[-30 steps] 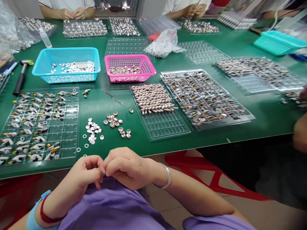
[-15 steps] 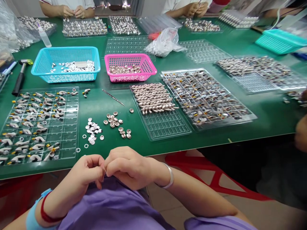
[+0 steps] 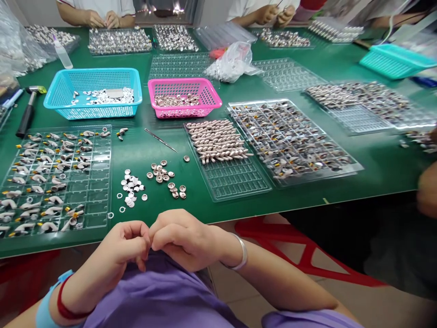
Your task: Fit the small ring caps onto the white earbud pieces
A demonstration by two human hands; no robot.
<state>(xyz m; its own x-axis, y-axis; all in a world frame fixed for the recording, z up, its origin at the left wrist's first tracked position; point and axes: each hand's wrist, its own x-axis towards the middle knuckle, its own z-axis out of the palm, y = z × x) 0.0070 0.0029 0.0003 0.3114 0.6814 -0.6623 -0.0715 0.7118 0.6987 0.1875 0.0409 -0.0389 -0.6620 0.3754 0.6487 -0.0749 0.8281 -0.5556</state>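
Note:
My left hand [image 3: 128, 248] and my right hand [image 3: 182, 239] meet at the fingertips over my lap, just below the table's front edge. Both are closed in a pinch, and whatever lies between the fingers is hidden. Beyond them on the table lie a small heap of white discs [image 3: 133, 186], a few thin white rings [image 3: 119, 196] and a group of beige cup-shaped pieces [image 3: 161, 172]. Metal tweezers [image 3: 160, 140] rest behind these. To the left a clear compartment tray [image 3: 99, 196] carries curved beige parts with yellow bits.
Blue basket [image 3: 92, 111] and pink basket [image 3: 186, 111] stand behind, holding small parts. A hammer [image 3: 27, 111] lies far left. Trays of beige parts [image 3: 218, 141] and assembled pieces [image 3: 293, 139] are on the right. Across the table, other people's hands [image 3: 102, 19] work; another person sits at right.
My hands keep almost the same pinched pose. The view has shifted very slightly. Across the table at the right, a co-worker's hands have moved a little.

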